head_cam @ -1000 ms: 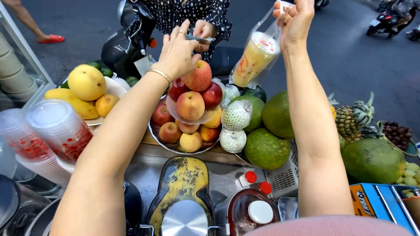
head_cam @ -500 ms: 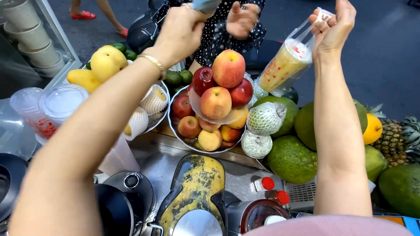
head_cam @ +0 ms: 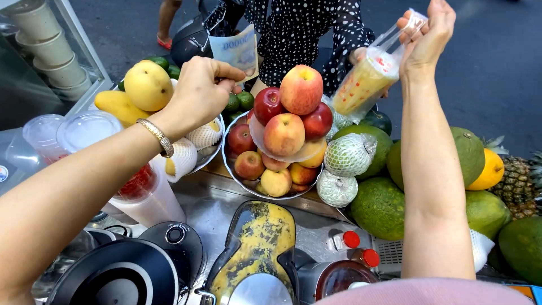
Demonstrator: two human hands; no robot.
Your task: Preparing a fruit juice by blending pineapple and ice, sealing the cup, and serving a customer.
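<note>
— What has the left hand [head_cam: 200, 93] got?

— A banknote [head_cam: 237, 52], pale blue-green paper, pinched at its lower edge between thumb and fingers [head_cam: 228, 72] closed tight. It stands upright above the bowl of apples [head_cam: 276, 141]. There is a gold bracelet [head_cam: 159, 137] on that wrist.

— And the right hand [head_cam: 426, 36]?

— Raised high at the upper right, fingers closed on the top of a clear plastic bag [head_cam: 389, 45]. A plastic cup of yellow drink [head_cam: 364, 85] hangs tilted inside it, over the green fruit. Another person's hand [head_cam: 357, 55], from a dotted black sleeve [head_cam: 339, 34], is right at the cup; whether it touches I cannot tell.

— Any packaging on the desk [head_cam: 217, 206]?

— Two round fruits in white foam netting [head_cam: 344, 155] lie just right of the apple bowl. At the left are clear lidded cups [head_cam: 84, 130], one with red pieces inside. Near the lower edge stand small bottles with red caps [head_cam: 353, 240], beside a blender jug with a yellow-stained lid [head_cam: 257, 243]. Stacked grey paper cups [head_cam: 48, 48] sit behind glass at the upper left.
</note>
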